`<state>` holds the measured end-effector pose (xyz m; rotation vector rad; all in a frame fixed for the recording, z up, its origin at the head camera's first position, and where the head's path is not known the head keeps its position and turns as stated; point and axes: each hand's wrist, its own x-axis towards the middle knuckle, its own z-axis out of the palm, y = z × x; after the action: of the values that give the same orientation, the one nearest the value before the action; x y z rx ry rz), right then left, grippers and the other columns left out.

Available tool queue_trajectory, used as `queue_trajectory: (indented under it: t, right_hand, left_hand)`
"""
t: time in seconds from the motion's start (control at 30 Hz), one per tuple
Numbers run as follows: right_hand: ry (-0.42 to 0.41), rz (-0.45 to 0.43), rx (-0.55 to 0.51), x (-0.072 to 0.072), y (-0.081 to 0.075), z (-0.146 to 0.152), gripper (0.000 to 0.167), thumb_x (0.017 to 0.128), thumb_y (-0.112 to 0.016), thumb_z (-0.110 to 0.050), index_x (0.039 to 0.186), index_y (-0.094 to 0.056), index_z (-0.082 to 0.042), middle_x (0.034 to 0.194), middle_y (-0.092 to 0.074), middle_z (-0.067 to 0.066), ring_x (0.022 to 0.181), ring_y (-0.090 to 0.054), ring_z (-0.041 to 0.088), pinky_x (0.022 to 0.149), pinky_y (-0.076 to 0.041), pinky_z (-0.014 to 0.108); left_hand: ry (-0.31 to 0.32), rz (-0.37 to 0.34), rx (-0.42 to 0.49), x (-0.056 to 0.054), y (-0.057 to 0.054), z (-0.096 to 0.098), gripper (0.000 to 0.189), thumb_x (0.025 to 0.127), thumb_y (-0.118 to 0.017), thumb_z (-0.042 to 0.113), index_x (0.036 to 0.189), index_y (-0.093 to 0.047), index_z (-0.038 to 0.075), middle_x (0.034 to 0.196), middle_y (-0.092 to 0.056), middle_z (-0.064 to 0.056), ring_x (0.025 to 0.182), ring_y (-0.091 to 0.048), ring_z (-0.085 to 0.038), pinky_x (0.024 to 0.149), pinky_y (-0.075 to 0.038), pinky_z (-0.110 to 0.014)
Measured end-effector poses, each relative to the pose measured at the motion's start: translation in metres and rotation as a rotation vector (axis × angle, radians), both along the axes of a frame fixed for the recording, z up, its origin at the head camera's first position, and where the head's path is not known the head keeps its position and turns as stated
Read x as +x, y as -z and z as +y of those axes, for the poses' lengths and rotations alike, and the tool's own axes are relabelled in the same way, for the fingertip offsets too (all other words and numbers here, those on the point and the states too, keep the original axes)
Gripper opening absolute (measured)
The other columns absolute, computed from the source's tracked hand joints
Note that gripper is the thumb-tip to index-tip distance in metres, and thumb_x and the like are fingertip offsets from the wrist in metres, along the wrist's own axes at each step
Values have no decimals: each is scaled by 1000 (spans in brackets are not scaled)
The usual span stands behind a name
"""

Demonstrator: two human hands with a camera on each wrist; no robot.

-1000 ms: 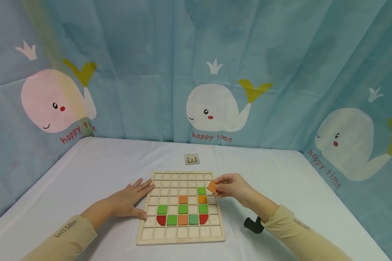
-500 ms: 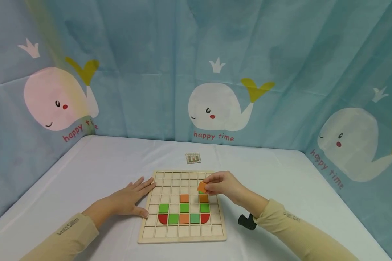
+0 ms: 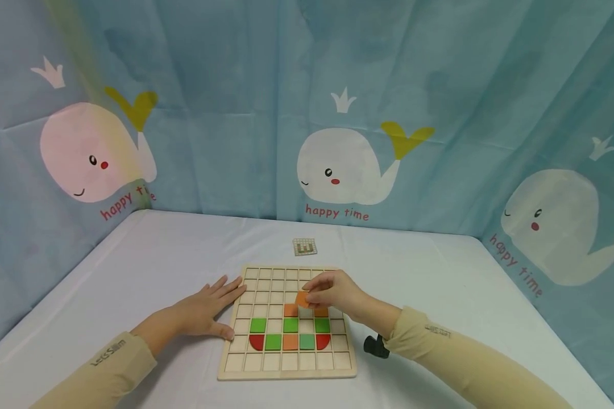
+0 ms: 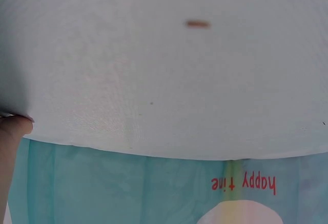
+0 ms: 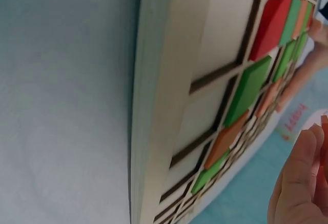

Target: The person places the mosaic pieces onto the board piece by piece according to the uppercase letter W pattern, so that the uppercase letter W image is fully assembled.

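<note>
A wooden grid board (image 3: 261, 362) lies on the white table, holding several green, orange and red tiles. Between thumb and fingers my right hand (image 3: 335, 293) pinches an orange square tile (image 3: 302, 299), held just over the board's upper middle cells and partly overlapping an orange tile (image 3: 290, 310) in the head view. In the right wrist view, fingertips (image 5: 307, 147) grip the tile at the right edge. My left hand (image 3: 204, 311) rests spread along the board's left edge, fingers straight. A green tile (image 5: 210, 172) shows in the board's right column in the right wrist view, hidden by my hand from the head.
Behind the board lies a small pattern card (image 3: 305, 247). A black object (image 3: 376, 346) sits right of the board, partly hidden by my right sleeve. A blue whale-print curtain (image 3: 225, 159) surrounds the table's far side.
My right hand has carried the orange tile leftward from the board's right edge to over its middle. The left hand stays in place on the edge.
</note>
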<state>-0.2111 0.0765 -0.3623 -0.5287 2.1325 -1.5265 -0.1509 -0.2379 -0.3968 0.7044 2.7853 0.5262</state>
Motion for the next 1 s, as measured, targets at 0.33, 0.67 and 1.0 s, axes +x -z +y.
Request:
queue_trajectory:
  t: [0.33,0.67,1.0]
  right_hand:
    - [-7,35,60,1,6,-19,10,87,-71,0,95,-72,5,83,-71,4,70,-64,12,69,-57,29]
    - [-31,78,87,-1,9,-45,11,85,-73,0,95,-72,3,80,-64,0,74,-56,11,70,-51,28]
    - [-63,125,159,1,10,-74,9,82,-75,3,91,-73,3,77,-64,0,70,-53,8,62,-46,20]
  left_hand:
    - [2,15,-14,0,2,0,104,78,-64,65,151,-28,1,158,-19,-21,142,-11,-50,108,-18,-68]
    - [-3,8,-14,0,0,2,104,77,-65,65,151,-29,1,157,-20,-22,141,-12,-51,107,-18,-68]
    - [-10,-1,-23,-1,0,1,104,78,-63,67,152,-28,1,158,-18,-20,142,-11,-50,108,-17,-67]
